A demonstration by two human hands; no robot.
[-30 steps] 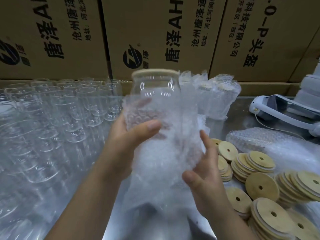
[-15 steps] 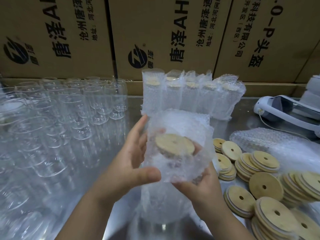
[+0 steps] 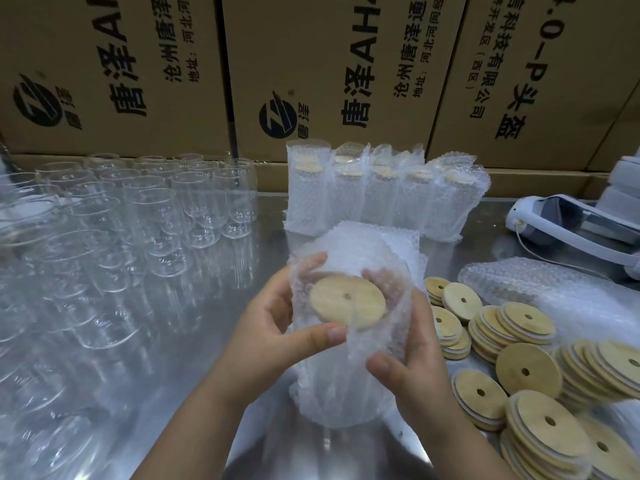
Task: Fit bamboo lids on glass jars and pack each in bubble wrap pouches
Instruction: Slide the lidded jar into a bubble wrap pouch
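Note:
A glass jar with a round bamboo lid [image 3: 347, 302] sits inside a bubble wrap pouch [image 3: 367, 254], upright above the steel table. My left hand [image 3: 273, 327] grips the pouch's left side, thumb across the front below the lid. My right hand [image 3: 408, 362] grips the right side, fingers curled behind the pouch mouth. The pouch's open top stands up past the lid. Several wrapped, lidded jars [image 3: 384, 192] stand in a row behind. Bare glass jars [image 3: 145, 220] fill the table's left half.
Loose bamboo lids [image 3: 526, 372] lie in overlapping stacks at the right. A stack of flat bubble wrap pouches [image 3: 540, 289] lies behind them. A white handheld device [image 3: 568, 220] with a cable rests at the far right. Printed cardboard boxes [image 3: 311, 71] wall off the back.
The jar went from half out of the pouch to fully inside it, and both hands came down and closed round the pouch's sides near the lid.

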